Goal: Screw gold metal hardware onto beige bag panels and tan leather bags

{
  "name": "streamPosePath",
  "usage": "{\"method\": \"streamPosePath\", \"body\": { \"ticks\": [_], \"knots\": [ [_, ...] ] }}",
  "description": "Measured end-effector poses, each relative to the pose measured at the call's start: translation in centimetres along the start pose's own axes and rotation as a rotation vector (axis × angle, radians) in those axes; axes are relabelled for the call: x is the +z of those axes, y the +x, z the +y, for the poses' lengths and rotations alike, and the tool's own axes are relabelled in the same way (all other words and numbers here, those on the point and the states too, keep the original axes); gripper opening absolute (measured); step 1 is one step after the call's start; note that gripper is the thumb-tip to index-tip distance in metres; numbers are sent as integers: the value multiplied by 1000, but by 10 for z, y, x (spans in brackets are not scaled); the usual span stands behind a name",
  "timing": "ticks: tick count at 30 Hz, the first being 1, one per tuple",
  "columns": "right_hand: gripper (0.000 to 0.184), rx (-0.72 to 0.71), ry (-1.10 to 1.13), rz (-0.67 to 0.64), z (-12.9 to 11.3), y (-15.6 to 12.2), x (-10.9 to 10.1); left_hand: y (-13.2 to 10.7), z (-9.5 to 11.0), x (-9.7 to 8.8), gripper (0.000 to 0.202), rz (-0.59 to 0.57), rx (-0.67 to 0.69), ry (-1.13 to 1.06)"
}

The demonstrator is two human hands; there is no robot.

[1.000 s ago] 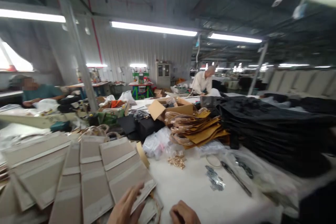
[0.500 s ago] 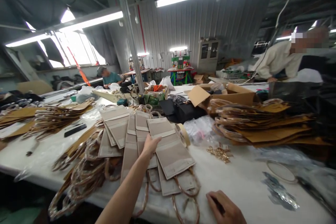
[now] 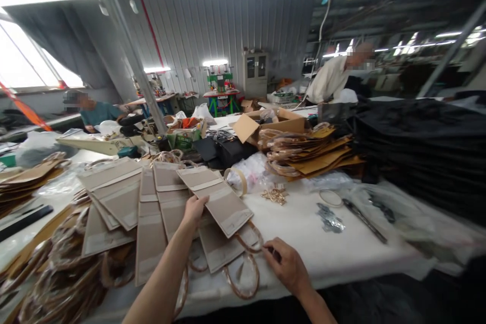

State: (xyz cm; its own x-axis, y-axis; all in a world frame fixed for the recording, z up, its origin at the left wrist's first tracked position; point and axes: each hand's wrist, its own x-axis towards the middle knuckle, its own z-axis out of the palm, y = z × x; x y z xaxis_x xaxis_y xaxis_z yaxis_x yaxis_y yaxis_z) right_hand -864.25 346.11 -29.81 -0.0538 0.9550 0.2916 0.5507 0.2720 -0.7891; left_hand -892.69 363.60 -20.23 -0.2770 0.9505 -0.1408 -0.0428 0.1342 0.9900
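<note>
My left hand [image 3: 195, 211] grips the left edge of the uppermost flat beige bag panel [image 3: 218, 202], thumb on top. Other beige panels [image 3: 150, 243] lie fanned out beneath it and to its left, each with a pale strip across. Brown plastic-wrapped handles [image 3: 243, 293] stick out from the panels' near ends. My right hand [image 3: 286, 266] is closed, thumb and forefinger together beside one handle loop [image 3: 256, 233]; anything between those fingertips is too small to make out.
Small gold metal fittings [image 3: 275, 196], silver metal pieces [image 3: 330, 218], a tape ring [image 3: 331, 198] and a dark long tool [image 3: 364, 220] lie on the white table. Brown panels with wrapped handles [image 3: 322, 154] are stacked behind, near an open carton [image 3: 288, 121]. Two people work farther off.
The view has swung to the right. My right hand has come up from the table's front toward the handle loop, its fingers now pinched. My left hand stays on the top panel.
</note>
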Motion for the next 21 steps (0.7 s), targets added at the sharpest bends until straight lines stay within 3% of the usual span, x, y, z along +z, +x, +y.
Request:
{"method": "streamPosePath", "body": {
  "ticks": [5,8,11,14,17,19,21],
  "knots": [
    [21,116,264,109,-16,-10,9,-37,42,11,47,-156,111,-134],
    [32,180,426,264,-27,-18,20,-72,72,14,61,-240,175,-264],
    [51,176,483,455,-36,-20,14,-116,87,17,72,-304,155,-329],
    [67,154,677,549,-38,-21,-14,-158,79,21,80,-406,60,-366],
    [66,166,913,530,-28,-34,-62,-197,60,24,76,-534,-27,-391],
    [71,200,911,497,-19,-52,-100,-218,47,26,71,-595,-81,-373],
    [93,232,801,450,-15,-71,-139,-234,36,29,68,-662,-136,-320]
  ]
}}
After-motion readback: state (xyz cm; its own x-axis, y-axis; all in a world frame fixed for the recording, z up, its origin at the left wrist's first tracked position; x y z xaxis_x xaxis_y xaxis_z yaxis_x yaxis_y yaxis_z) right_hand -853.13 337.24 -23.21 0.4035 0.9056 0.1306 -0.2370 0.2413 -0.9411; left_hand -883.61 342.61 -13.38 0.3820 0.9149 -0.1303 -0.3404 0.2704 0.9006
